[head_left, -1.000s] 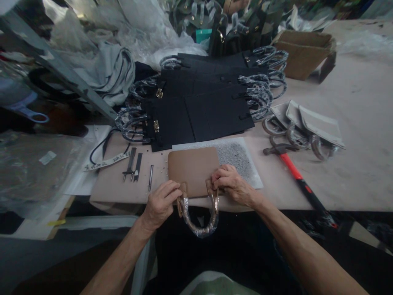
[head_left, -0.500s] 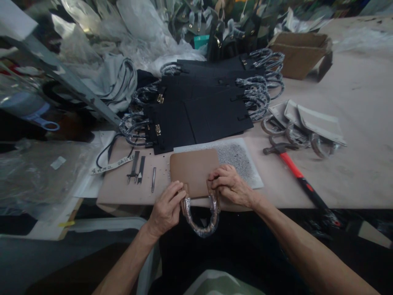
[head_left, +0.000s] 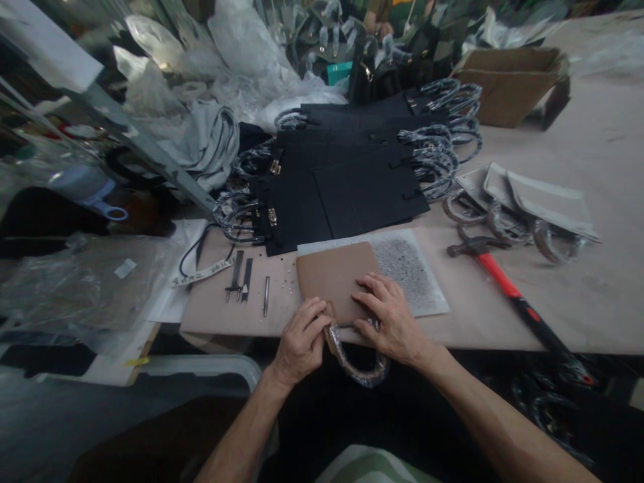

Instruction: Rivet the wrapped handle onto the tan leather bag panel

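Observation:
A tan bag panel [head_left: 336,274] lies partly on the speckled white board [head_left: 402,268] near the table's front edge. Its handle [head_left: 363,380], wrapped in clear plastic, loops over the edge towards me. My left hand [head_left: 302,339] pinches the handle's left tab, where it joins the panel. Fingers apart, my right hand [head_left: 390,315] rests on the panel's right side and hides the handle's right end. A thin metal rod [head_left: 266,296] and two dark metal punches [head_left: 235,276] lie on the table to the left.
Black bag panels [head_left: 347,181] with wrapped handles are stacked behind. To the right lie a red-and-black hammer [head_left: 503,278] and pale handled panels [head_left: 546,201]. A cardboard box [head_left: 508,87] stands at the back. Left are a metal post [head_left: 145,151] and plastic sheeting [head_left: 75,288].
My right hand has loosened from the handle's right tab and spread over the panel. The panel is turned slightly. The view has shifted, moving the scene rightwards.

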The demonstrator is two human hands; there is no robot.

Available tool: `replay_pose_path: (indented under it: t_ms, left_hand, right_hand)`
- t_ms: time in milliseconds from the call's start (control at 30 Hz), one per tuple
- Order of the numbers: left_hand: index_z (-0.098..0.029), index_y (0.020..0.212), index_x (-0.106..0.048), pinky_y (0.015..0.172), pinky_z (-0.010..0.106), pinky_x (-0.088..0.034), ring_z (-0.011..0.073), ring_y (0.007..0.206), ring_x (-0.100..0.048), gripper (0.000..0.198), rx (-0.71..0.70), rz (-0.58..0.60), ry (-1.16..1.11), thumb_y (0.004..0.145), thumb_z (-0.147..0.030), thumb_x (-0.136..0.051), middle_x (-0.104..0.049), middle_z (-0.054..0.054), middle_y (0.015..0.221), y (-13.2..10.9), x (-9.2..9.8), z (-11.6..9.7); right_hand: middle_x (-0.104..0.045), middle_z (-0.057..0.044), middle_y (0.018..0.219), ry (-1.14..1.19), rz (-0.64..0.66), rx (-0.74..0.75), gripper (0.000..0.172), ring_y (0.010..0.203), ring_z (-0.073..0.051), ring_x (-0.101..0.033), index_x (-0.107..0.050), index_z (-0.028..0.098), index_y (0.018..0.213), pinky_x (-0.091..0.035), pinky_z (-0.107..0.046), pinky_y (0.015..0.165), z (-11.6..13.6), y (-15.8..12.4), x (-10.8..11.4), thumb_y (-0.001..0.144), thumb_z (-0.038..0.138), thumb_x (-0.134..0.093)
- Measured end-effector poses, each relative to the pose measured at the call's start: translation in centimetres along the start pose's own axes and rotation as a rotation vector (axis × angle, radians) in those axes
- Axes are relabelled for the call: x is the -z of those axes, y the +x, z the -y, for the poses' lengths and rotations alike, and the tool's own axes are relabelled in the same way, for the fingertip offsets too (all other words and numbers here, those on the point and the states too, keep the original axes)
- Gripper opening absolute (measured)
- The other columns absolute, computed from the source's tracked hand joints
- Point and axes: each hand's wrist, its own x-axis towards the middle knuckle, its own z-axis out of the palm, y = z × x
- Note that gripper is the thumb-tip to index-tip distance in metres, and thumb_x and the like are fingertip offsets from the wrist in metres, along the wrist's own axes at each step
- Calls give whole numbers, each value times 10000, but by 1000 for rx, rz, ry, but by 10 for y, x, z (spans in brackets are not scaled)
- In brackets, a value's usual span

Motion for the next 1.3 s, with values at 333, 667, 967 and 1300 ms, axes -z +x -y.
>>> replay_pose_path:
  t_ms: [333, 667, 967, 1300]
  left_hand:
    - [-214, 1085, -665, 1119, 541, -465, 273, 1369, -468, 345, 113, 27, -103, 861, -9, -499, -595, 104, 1326, 6, 12, 4]
    - [-250, 1163, -644, 1137, 666, -364, 331, 1467, -321, 397, 173, -99, -62, 904, -4, -470, -415, 97, 1528, -17, -12, 3]
    - [-234, 1179, -629, 1108, 682, -401, 357, 1471, -305, 413, 112, -111, 2, 888, 22, -486, -467, 117, 1491, -19, -17, -4]
    - [-225, 1143, -637, 1119, 628, -430, 325, 1482, -289, 412, 171, -146, 5, 868, 24, -458, -470, 104, 1486, -13, -16, -1]
  right_hand:
    - [-584, -115, 1335, 19, -103, 25, 305, 1292, -359, -456, -627, 230, 1151, -331, -608, 1078, -7, -2, -21, 861, 326, -623]
    - [-519, -177, 1365, -251, -419, -329, 381, 1302, -374, -441, -526, 196, 1277, -322, -639, 1069, -24, -21, 7, 932, 357, -519]
    - [-611, -200, 1251, -312, -368, -440, 423, 1127, -343, -590, -569, 130, 1274, -492, -523, 965, -79, -25, 12, 958, 400, -492]
    - [-590, -194, 1337, -370, -321, -566, 536, 1096, -386, -622, -611, 126, 1285, -530, -514, 860, -65, -10, 8, 962, 505, -411]
